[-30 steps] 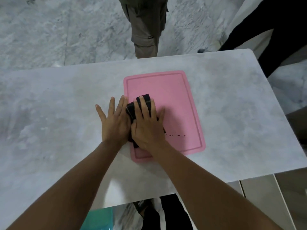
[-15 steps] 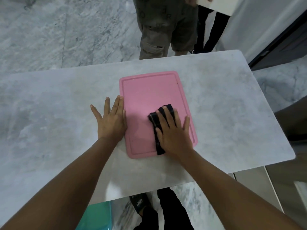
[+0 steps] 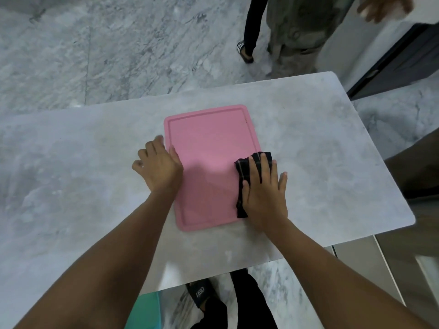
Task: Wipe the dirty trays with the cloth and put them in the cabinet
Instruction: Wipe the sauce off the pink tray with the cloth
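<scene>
Pale marbled surface (image 3: 308, 143) carries a smooth pink rectangular tray (image 3: 211, 148) with rounded corners and a grooved border. On its right edge, the right hand (image 3: 263, 193) presses flat, fingers spread, on a dark crumpled cloth (image 3: 244, 172). The left hand (image 3: 159, 167), open-palmed, braces the tray's left edge.

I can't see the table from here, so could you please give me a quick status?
Left hand flat, open, bracing pink tray. Right hand pressing dark cloth at tray's right edge. Bystanders beyond the table, nothing blocking.
</scene>
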### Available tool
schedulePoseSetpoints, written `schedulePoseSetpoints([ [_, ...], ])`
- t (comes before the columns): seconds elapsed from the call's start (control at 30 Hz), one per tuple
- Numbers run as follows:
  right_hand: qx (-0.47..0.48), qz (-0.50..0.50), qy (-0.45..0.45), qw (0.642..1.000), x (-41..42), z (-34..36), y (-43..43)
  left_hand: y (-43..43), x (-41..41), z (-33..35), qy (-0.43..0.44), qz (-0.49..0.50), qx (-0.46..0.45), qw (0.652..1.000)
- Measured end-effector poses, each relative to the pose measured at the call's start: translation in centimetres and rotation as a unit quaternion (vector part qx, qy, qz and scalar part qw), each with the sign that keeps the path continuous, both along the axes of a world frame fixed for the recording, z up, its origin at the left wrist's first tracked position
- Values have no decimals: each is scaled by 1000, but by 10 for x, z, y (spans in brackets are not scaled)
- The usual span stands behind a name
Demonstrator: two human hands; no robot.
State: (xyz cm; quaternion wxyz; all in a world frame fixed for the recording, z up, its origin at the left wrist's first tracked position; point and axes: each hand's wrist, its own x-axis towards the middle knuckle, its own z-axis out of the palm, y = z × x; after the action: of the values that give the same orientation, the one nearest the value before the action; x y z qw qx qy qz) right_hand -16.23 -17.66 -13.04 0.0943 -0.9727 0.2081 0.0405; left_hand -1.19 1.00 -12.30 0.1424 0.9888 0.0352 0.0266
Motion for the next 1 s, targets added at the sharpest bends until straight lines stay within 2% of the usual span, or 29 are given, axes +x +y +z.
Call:
schedulePoseSetpoints([
  [0.2, -44, 0, 26, 999, 7, 1, -5, -2, 6, -15, -1, -22, 60, 998],
  [0.47, -24, -4, 30, 999, 61, 12, -32, 4, 10, -18, -18, -54, 96, 994],
  [0.73, -40, 71, 12, 997, 121, 4, -63, 2, 10, -25, -49, -43, 143, 988],
  [1.0, -27, 133, -31, 990, 164, -9, -86, 2, 11, -22, -55, -45, 141, 987],
])
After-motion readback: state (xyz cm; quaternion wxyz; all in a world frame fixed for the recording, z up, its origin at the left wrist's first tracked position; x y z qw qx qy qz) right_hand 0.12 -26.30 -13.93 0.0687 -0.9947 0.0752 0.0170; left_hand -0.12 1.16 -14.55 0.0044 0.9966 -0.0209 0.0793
